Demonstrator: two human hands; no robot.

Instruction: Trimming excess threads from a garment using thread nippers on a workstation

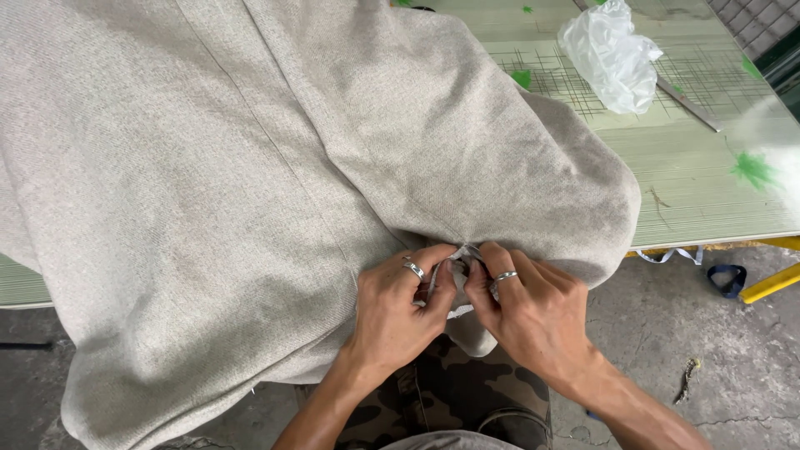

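Left hand (398, 310) and right hand (533, 312), fingers pinched shut on beige fabric cover (250, 183), crumpled white plastic bag (612, 54) far right.

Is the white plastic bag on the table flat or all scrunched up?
Scrunched up. The plastic bag sits in a puffy, wrinkled heap on the green table, not spread flat. What is inside, if anything, cannot be seen.
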